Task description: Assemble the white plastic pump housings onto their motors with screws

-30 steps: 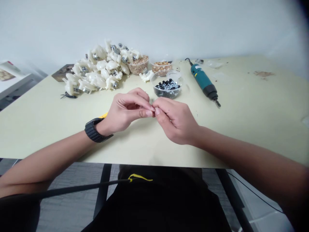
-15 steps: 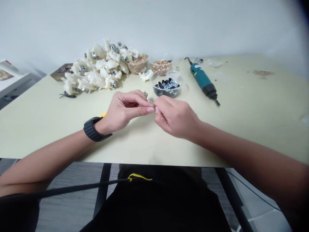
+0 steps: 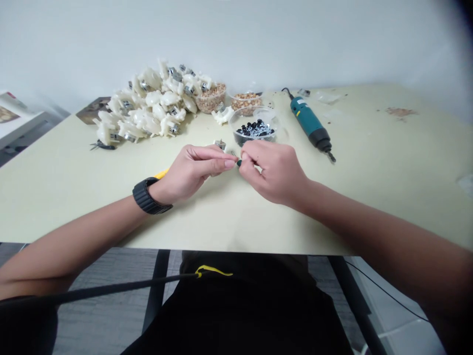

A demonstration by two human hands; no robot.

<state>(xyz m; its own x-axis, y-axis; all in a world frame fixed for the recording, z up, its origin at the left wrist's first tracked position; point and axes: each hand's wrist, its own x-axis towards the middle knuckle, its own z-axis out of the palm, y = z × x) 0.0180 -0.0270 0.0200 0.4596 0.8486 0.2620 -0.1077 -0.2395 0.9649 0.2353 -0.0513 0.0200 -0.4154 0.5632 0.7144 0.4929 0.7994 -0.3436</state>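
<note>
My left hand [image 3: 194, 170] is closed in a pinch, thumb against fingertips; what it holds, if anything, is too small to make out. Right beside those fingertips, my right hand [image 3: 276, 170] is closed on a small dark piece [image 3: 239, 162], mostly covered by the fingers. Just behind the hands lies a cream plastic part with a metal piece [image 3: 220, 144], partly hidden. A clear bowl [image 3: 278, 129] of black pieces and silvery screws [image 3: 256, 129] stands beyond my right hand.
Many cream plastic parts with metal pieces [image 3: 148, 106] are heaped at the back left, beside small black pliers [image 3: 102, 145]. Two tubs of brownish bits [image 3: 210, 100] stand by the wall. A green electric screwdriver [image 3: 310, 121] lies at the right on the table [image 3: 369, 162].
My fingertips have moved slightly apart, uncovering the small dark piece at my right fingers. My right hand has shifted a little up and right. The cream part behind shows more.
</note>
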